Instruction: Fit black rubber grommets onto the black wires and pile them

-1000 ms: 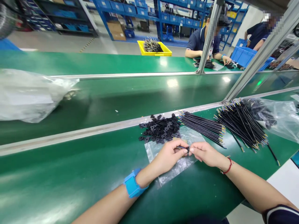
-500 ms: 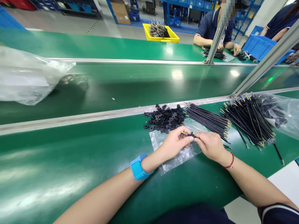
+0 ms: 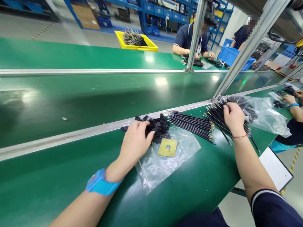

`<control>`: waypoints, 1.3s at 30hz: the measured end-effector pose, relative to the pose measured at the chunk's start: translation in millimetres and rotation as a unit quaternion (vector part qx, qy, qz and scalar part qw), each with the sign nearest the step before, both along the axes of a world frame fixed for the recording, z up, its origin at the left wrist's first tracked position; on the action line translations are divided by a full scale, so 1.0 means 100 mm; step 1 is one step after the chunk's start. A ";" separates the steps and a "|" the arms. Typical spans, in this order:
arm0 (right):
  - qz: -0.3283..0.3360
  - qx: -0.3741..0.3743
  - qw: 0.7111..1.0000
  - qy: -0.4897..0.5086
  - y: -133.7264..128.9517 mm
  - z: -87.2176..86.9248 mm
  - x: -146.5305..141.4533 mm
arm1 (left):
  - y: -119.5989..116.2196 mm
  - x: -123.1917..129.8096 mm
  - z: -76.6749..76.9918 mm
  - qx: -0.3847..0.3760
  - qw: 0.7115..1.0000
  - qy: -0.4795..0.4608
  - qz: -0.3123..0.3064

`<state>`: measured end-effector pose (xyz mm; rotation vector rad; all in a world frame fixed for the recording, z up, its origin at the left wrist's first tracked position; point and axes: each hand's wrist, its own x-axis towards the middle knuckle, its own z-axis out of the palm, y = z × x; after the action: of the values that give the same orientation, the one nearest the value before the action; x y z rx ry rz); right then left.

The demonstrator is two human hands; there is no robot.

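My left hand [image 3: 136, 138] reaches over a pile of small black flat pieces with holes [image 3: 158, 127], thumb apart from the fingers; its fingertips are partly lost among the pieces. My right hand [image 3: 234, 118] is at the large heap of black cables [image 3: 215, 112], fingers bent and closed at the cable ends with coloured wires. Its fingertips are partly hidden. Between the hands, a row of black cables [image 3: 191, 124] lies side by side. A yellow square plate with a round hole [image 3: 168, 147] rests on a clear plastic bag [image 3: 163, 168].
A metal rail [image 3: 104, 128] runs along the green table [image 3: 71, 186], with a slanted metal post [image 3: 239, 60] rising from it. A clear bag of black parts [image 3: 265, 113] lies at right. Across the belt are a yellow bin [image 3: 139, 47], a blue crate [image 3: 229, 55] and co-workers.
My hands have parted from the cable they held together. The left moved to the black pieces, the right to the cable heap. The yellow plate now shows. The view has swung right.
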<state>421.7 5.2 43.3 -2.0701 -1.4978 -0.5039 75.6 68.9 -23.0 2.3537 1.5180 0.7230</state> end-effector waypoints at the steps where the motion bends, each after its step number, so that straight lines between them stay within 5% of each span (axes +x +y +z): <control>1: -0.028 0.008 1.000 -0.006 0.05 0.02 0.20 | 0.06 -0.03 -0.03 0.028 0.998 0.047 0.008; 4: -0.060 0.001 0.998 -0.010 0.16 -0.02 0.60 | 0.13 -0.09 -0.11 0.058 0.990 0.127 -0.001; 8: -0.072 0.018 0.997 -0.015 0.16 -0.13 0.64 | 0.10 -0.09 -0.15 0.068 0.983 0.171 -0.015; 12: 0.000 0.018 0.999 -0.028 0.16 -0.20 0.24 | 0.07 -0.07 -0.12 0.070 0.981 0.179 -0.027; 18: 0.253 -0.173 0.950 -0.058 0.50 -0.46 -0.68 | 0.05 -0.06 -0.10 0.053 0.991 0.123 -0.024; 23: 0.256 -0.226 0.938 -0.053 0.74 -0.57 -0.94 | 0.03 -0.06 -0.11 0.068 0.995 0.004 -0.071; 28: 0.298 -0.229 0.925 -0.044 0.65 -0.52 -0.87 | -0.01 0.00 -0.17 -0.035 0.984 -0.139 -0.107; 35: 0.384 -0.154 0.910 0.033 0.19 -0.45 -0.92 | -0.08 0.13 -0.13 -0.225 0.898 -0.364 -0.101; 39: 0.434 -0.251 0.865 -0.020 -0.12 -0.44 -1.06 | -0.10 0.18 -0.09 -0.279 0.849 -0.440 -0.094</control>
<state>315.9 -6.7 -0.5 -1.4272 -2.5439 0.2287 93.6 58.6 -32.2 1.3780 0.8894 0.9541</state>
